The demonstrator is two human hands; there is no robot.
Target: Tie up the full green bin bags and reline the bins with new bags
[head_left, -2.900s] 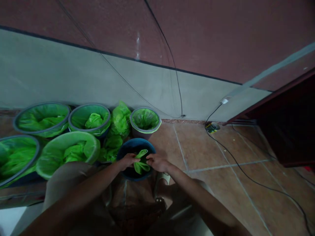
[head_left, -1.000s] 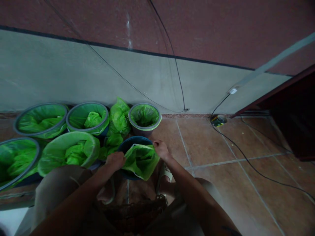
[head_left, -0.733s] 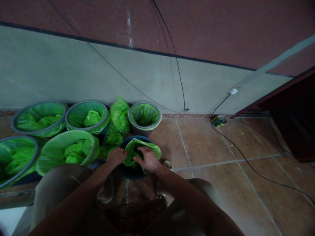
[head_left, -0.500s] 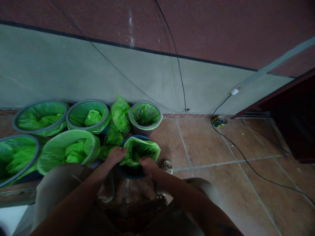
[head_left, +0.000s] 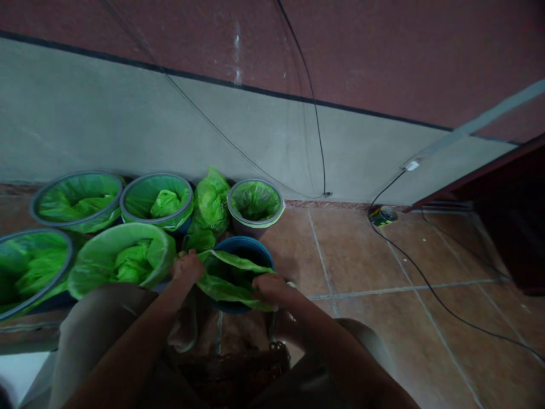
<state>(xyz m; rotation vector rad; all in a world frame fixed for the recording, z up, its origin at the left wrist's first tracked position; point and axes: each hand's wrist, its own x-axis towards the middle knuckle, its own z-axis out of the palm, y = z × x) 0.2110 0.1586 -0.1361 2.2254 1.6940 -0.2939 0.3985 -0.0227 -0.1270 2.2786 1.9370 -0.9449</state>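
Green plastic bag lies spread, half flattened, across the mouth of the blue bin, which stands on the tiled floor a little out from the foot of the wall. It looks like thin film: almost weightless, limp, slick between the fingers, and likely to stretch or tear if pulled hard at one spot. The hem around its mouth, taken at two opposite points, seems the surest place to hold it. The left hand has its grip pinched together on the bag's left edge, and the right hand has its grip closed on the near right edge, so the film runs taut between them. The bin itself looks like stiff plastic with a firm rim. Just beyond it stands a small grey-rimmed bin lined in the same green, with loose bunched bags beside that. Further left, four more lined bins crowd along the wall's foot. To the right, a black cable trails over the tiles towards dark furniture.
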